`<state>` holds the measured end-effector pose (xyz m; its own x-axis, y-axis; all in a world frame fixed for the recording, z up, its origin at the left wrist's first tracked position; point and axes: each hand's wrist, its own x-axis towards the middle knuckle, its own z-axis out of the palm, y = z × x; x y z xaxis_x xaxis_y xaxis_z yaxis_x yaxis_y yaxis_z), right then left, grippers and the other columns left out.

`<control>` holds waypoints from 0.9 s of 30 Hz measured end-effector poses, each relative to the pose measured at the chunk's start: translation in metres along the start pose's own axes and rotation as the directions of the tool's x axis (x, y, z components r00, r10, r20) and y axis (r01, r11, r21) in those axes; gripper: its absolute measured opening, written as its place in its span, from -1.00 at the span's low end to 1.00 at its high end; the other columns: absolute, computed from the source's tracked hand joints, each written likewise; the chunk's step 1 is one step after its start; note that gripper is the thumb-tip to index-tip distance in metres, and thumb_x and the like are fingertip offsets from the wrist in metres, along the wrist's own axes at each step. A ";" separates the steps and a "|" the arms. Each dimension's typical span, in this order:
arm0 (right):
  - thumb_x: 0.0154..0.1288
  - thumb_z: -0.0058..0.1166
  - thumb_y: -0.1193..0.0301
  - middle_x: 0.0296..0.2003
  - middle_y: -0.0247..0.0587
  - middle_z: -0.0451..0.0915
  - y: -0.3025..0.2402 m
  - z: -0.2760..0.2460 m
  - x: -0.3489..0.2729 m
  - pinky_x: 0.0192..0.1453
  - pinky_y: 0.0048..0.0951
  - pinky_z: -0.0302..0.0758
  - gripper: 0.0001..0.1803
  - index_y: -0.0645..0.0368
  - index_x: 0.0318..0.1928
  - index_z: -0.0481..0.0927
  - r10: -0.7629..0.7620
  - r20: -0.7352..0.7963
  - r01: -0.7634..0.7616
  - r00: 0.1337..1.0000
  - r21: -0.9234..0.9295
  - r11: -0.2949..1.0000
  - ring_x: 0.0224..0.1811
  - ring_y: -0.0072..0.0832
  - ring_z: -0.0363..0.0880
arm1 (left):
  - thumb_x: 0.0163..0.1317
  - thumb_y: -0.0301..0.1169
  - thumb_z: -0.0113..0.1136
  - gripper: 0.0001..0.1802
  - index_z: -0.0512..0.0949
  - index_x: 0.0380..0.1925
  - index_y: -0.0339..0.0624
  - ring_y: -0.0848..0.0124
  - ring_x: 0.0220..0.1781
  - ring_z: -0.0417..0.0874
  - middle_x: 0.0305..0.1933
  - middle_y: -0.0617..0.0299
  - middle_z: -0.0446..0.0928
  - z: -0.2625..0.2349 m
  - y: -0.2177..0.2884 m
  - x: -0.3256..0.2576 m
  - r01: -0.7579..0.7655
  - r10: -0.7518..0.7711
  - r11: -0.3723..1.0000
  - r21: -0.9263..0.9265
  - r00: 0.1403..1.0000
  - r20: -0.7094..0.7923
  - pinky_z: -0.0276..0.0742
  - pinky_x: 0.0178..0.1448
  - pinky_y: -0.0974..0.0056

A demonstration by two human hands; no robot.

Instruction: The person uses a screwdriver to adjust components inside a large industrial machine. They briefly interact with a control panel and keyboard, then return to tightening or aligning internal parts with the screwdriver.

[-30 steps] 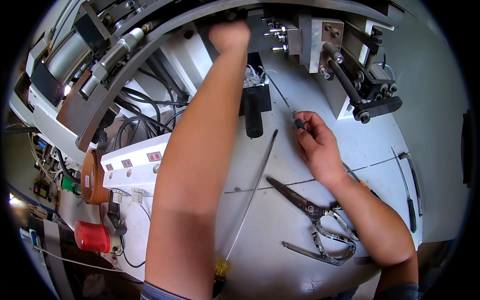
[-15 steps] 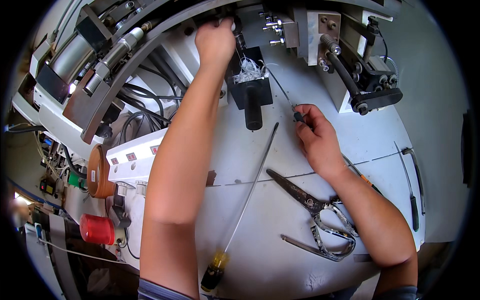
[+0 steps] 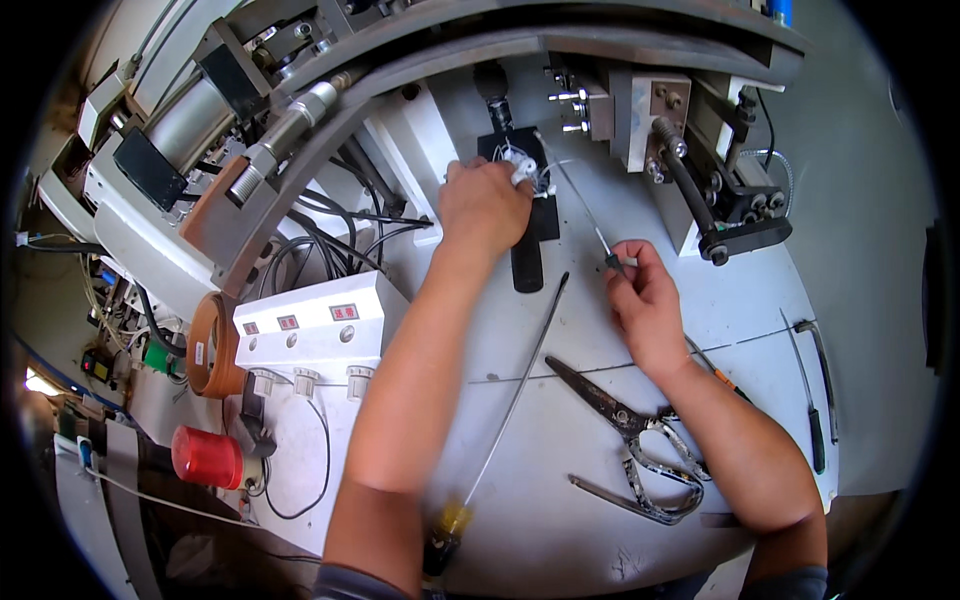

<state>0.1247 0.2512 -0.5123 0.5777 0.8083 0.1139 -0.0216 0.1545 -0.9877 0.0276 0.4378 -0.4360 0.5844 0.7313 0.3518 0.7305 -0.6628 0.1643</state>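
My left hand [image 3: 485,207] is closed at a clump of white stringy scraps [image 3: 519,163] and a white piece, over a black plate with a round black handle [image 3: 527,262]. Its fingertips are partly hidden. In my right hand [image 3: 645,300] is a thin metal rod tool [image 3: 583,200] with a short dark grip, its far end reaching up beside the scraps. Below my hands, a long screwdriver [image 3: 515,385] with a yellow and black handle lies on the white table [image 3: 540,480]. Large worn scissors [image 3: 625,420] rest left of my right forearm.
A curved metal machine frame [image 3: 600,50] arches over the far side, with a bracket and black lever [image 3: 745,232] at right. Left stand a white control box [image 3: 305,325], a brown ring [image 3: 208,350], a red lamp [image 3: 207,457] and black cables [image 3: 325,235]. Slim tools [image 3: 815,400] lie at right.
My left hand has come back from under the machine frame, down to the white scraps on the black plate. My right hand still holds the rod tool; the whole view has shifted slightly.
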 end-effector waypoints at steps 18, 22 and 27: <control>0.57 -0.05 0.32 -0.46 -0.52 0.43 -0.002 -0.002 -0.002 -0.40 -0.63 0.25 -0.77 0.18 0.04 0.53 -0.099 -0.017 0.096 0.995 -0.124 0.988 -0.45 -0.76 0.30 | 0.24 -0.38 0.23 -0.71 0.63 -0.04 -0.18 0.06 0.24 0.51 0.07 -0.01 0.58 0.026 -0.024 0.031 -0.062 -0.146 0.859 -0.508 0.922 -0.359 0.48 0.28 0.04; 0.58 -0.09 0.30 -0.45 -0.48 0.45 -0.002 0.000 -0.006 -0.38 -0.61 0.28 -0.75 0.17 0.06 0.52 -0.060 -0.066 0.055 0.996 -0.075 0.996 -0.44 -0.74 0.33 | 0.23 -0.25 0.26 -0.79 0.76 -0.21 0.00 0.09 0.20 0.54 -0.14 0.11 0.69 0.032 -0.016 0.031 -0.108 0.015 0.763 -0.637 0.989 -0.149 0.47 0.28 0.05; 0.58 -0.09 0.31 -0.43 -0.47 0.48 0.000 -0.011 -0.003 -0.36 -0.60 0.31 -0.76 0.18 0.03 0.52 -0.039 -0.053 0.034 0.998 -0.094 0.995 -0.43 -0.72 0.35 | 0.27 -0.13 0.22 -0.73 0.78 -0.21 0.05 0.09 0.13 0.60 -0.18 0.16 0.73 0.020 -0.009 0.021 -0.207 0.177 0.874 -0.440 0.978 -0.109 0.48 0.25 0.06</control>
<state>0.1322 0.2430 -0.5140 0.6202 0.7705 0.1470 0.0751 0.1282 -0.9889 0.0403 0.4617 -0.4484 0.6623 0.5806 0.4736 0.3623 -0.8015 0.4758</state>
